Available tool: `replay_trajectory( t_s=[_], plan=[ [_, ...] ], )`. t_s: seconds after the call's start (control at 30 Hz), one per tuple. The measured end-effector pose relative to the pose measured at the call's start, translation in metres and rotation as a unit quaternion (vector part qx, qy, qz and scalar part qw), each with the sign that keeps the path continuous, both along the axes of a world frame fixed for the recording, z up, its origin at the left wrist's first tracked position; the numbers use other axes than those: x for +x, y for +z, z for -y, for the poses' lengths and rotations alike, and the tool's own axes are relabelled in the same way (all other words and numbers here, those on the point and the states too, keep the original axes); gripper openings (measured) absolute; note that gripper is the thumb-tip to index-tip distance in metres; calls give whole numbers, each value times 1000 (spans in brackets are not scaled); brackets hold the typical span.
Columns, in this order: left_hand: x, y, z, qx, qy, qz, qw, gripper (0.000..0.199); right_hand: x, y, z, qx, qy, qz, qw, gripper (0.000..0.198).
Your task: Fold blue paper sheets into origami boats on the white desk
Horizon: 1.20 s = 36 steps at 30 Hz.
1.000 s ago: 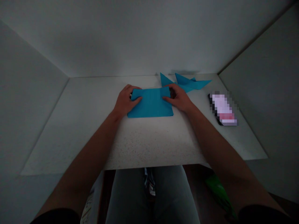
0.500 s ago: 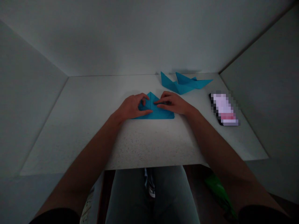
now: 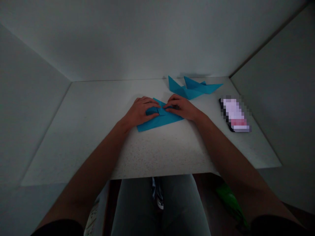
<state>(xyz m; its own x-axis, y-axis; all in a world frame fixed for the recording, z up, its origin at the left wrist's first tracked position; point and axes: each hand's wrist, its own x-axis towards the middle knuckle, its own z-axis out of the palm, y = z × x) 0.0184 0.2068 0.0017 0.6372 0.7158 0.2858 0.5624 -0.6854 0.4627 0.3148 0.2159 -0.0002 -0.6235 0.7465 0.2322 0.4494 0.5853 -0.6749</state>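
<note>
On the white table [image 3: 86, 131], well in from its front edge, folded blue paper [image 3: 159, 122] lies beneath both hands' fingertips, its long side slanting so the left end sits nearer that edge. The left hand [image 3: 141, 111] arches over that end, thumb and forefinger parted on the paper, grip unclear; the right hand [image 3: 183, 107] reaches in from the other side, thumb and forefinger pinching near the middle.
</note>
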Motion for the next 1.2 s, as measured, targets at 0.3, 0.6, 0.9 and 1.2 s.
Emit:
replay_trajectory(
  t_s=[0.3,0.6,0.9,1.2],
  plan=[
    [2,-5,-4,-20,-25,-4,999,31,-6,11,11,52,55,71,995,80],
    [-2,1,-3,-34,7,-6,999,46,-7,27,22,73,52,98,991,46],
    [-1,-5,-7,-29,-8,13,999,41,-17,30,28,105,69,111,986,37],
    [-2,1,-4,-54,-18,55,997,41,-13,33,26,113,52,100,987,27]
  ],
)
